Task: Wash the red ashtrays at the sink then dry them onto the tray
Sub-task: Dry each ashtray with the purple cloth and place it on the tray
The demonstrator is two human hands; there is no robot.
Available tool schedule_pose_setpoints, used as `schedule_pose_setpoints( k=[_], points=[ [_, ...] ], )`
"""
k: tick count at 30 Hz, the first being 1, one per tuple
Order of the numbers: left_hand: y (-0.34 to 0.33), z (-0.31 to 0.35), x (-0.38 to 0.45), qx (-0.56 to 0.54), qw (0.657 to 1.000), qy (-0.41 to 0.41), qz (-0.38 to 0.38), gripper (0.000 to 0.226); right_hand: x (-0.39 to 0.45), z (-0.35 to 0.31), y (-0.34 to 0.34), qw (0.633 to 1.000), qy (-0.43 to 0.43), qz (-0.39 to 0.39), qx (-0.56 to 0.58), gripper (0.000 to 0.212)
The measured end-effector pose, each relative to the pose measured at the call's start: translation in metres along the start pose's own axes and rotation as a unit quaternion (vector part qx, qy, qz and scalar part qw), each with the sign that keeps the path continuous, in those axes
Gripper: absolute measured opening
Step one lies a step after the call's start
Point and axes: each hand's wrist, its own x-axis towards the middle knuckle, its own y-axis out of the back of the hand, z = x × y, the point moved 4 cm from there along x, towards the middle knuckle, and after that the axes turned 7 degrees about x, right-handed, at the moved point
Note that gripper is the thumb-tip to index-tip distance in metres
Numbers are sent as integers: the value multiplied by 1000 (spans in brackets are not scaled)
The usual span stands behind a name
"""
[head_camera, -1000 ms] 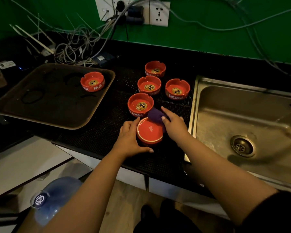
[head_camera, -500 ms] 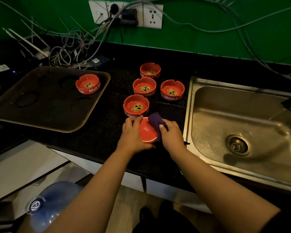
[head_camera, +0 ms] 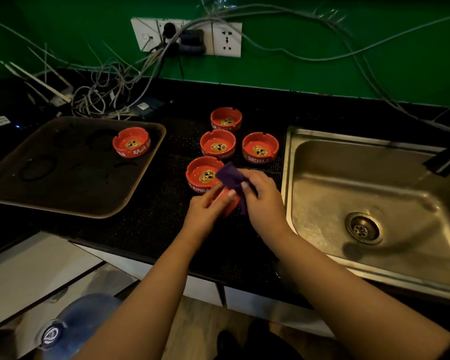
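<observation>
So the ashtray being dried [head_camera: 225,203] is held just above the black counter mat [head_camera: 146,222], right on the near side of the ashtray with the RIMBA lettering [head_camera: 202,175], basically touching or overlapping it from this angle. It's mostly hidden between the two hands, so I can't tell how it's tilted. The left hand [head_camera: 205,214] is wrapped round its left side, fingers curled over it. The right hand [head_camera: 263,201] comes in from the sink side and pinches a purple cloth [head_camera: 231,179] against the top of it, with a tail of cloth hanging down the right edge.

What matters for the next bit, I reckon: the tray [head_camera: 16,203] sits well to the left of that RIMBA ashtray, so the left hand is the nearer one for carrying the dried piece over. The tray's long side runs roughly left-right along the counter, and one ashtray [head_camera: 131,142] is already parked at its far right corner, near the RIMBA one. Dark ring marks show on the rest of the tray.

Three more ashtrays stand beyond the RIMBA one: one straight behind [head_camera: 218,146], one behind and right marked SINGARAJA [head_camera: 260,151], one furthest back [head_camera: 226,119]. The steel sink [head_camera: 322,178] is right of the whole group, basin empty apart from the drain.

Behind it all is a green wall [head_camera: 322,61], a socket plate [head_camera: 186,36] and a messy tangle of cables [head_camera: 102,94]. A blue water-bottle top [head_camera: 70,326] pokes up below the counter.
</observation>
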Motion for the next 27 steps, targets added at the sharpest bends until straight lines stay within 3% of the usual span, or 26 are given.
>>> schedule_pose_setpoints(
  k=[3, 6, 8, 10, 12, 18, 21, 23, 25, 27],
  points=[
    [-5, 8, -8, -165, 985, 38, -38, 53, -3, -7, -3, 996, 81, 0, -25, 30],
    [-13, 19, -16, -283, 954, 78, -58, 36, 9, 11, -1, 997, -42, 51, 27, 30],
    [-15, 21, -12, -339, 935, 92, -47, 40, 11, 17, 4, 987, -103, 104, 59, 28],
    [-11, 20, -6, -393, 911, 125, -25, 59, 6, 13, 9, 983, -89, 150, 53, 28],
    [-8, 16, 0, -425, 893, 148, -13, 67, 2, 8, 7, 986, -65, 147, 42, 29],
    [-12, 10, 3, -397, 906, 144, -36, 53, -4, 7, -26, 998, -47, 31, -13, 38],
    [-1, 6, 4, -373, 917, 140, -7, 48, -8, 9, -30, 999, -17, -47, -1, 36],
    [8, -1, 8, -323, 937, 125, 42, 35, -9, 12, -28, 993, 14, -95, -64, 33],
    [12, -11, 10, -244, 959, 111, 91, 15, -8, 19, -25, 988, 15, -96, -120, 29],
    [10, -17, 7, -193, 971, 102, 98, 17, -8, 24, -22, 990, -12, -70, -125, 26]
  ],
)
